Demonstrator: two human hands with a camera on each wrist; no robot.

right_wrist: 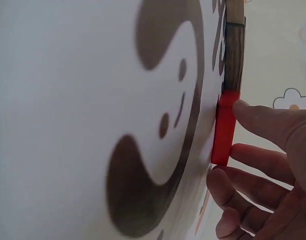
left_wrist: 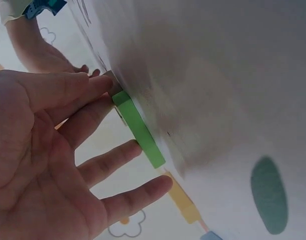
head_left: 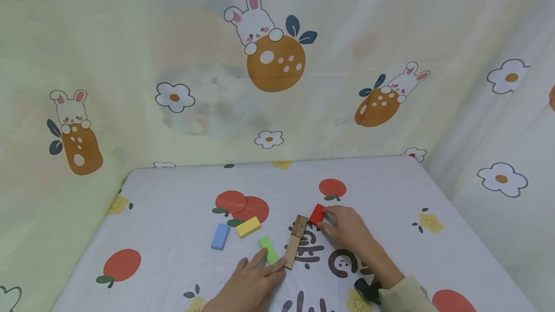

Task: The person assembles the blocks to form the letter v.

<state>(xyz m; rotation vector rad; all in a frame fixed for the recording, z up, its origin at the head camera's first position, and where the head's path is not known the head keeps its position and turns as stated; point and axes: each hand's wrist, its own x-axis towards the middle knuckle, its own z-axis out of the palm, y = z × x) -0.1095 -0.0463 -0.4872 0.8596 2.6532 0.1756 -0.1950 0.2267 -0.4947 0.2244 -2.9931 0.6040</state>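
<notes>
My right hand (head_left: 350, 229) pinches a red block (head_left: 317, 214) between thumb and fingers, at the far end of a dark wooden block (head_left: 299, 226). A light wooden block (head_left: 292, 250) continues the line toward me, end to end with the dark one. With fingers spread and fairly straight, my left hand (head_left: 251, 282) reaches over the near end of a green block (head_left: 269, 249), a fingertip at the light block's near end. In the left wrist view, another fingertip lies against the green block (left_wrist: 139, 128). The red block (right_wrist: 225, 127) lies flat in the right wrist view.
A yellow block (head_left: 248, 227) and a blue block (head_left: 220, 236) lie left of the green one. Beneath my right wrist is a black object (head_left: 367, 291), perhaps its camera mount. The white printed cloth (head_left: 173, 196) covers the table; a patterned curtain (head_left: 199, 52) hangs behind it.
</notes>
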